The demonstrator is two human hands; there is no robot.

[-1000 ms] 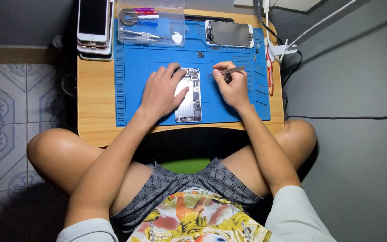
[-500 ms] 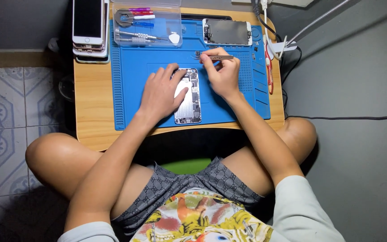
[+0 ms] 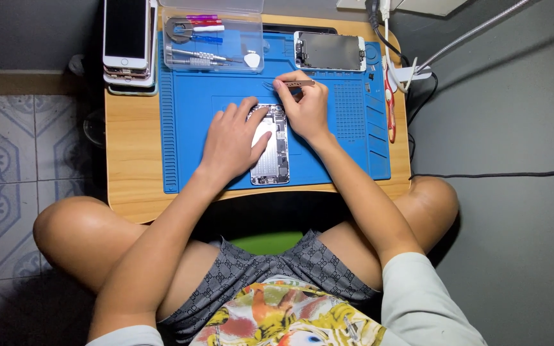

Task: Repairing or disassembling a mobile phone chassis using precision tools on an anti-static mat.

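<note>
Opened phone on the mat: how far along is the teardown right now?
Done: the screen panel is off and lies apart at the mat's top edge. In hand: the left hand presses the opened phone flat while the right hand holds tweezers at its top end. Left: the internals look still in place inside the body.

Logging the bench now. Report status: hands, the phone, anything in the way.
Left hand flat on opened silver phone body, pinning it to blue silicone mat. Right hand pinching thin metal tweezers above phone's top edge. Nothing in the way.
</note>
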